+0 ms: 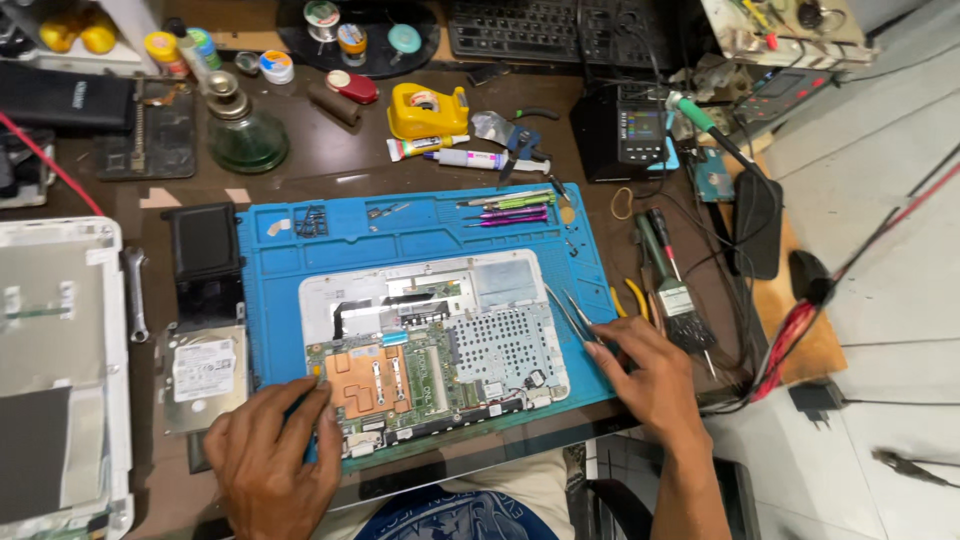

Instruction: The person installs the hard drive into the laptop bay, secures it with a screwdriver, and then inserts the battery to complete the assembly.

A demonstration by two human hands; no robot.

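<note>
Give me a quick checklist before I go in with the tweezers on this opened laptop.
1. Tweezers under right hand, tips on the case: ok.
2. Left hand steadying the mat's near edge: ok.
3. Opened laptop fully on the blue mat: ok.
4. Motherboard exposed, copper heatsink unobstructed: ok.
5. Loose screws off the board: cannot tell.
6. Hard drive set aside, left of the mat: ok.

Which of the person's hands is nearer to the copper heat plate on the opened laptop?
Left. The left hand rests beside the copper heat plate; the right hand is across the board, holding tweezers.
</note>
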